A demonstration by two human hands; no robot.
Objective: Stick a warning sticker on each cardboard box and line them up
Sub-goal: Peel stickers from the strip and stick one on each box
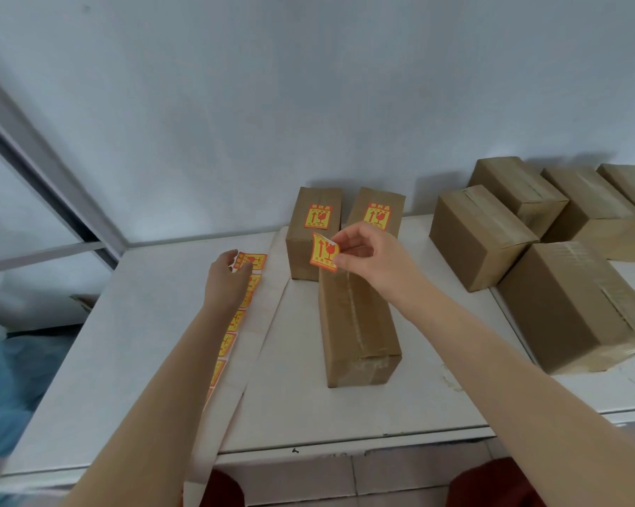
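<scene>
My right hand (367, 250) pinches a peeled orange and yellow warning sticker (324, 252) in the air above the far end of a long unlabelled cardboard box (356, 327) lying in front of me. My left hand (228, 276) presses down on the sticker strip (235, 323), which runs along the table to its front edge. Two upright boxes (314, 232) (376, 210) at the back stand side by side, each with a sticker on its front.
Several plain cardboard boxes (480, 236) (579, 305) sit grouped at the right of the white table (144, 342). A wall rises right behind the boxes. The table's left edge drops to blue and white bundles (12, 378) below.
</scene>
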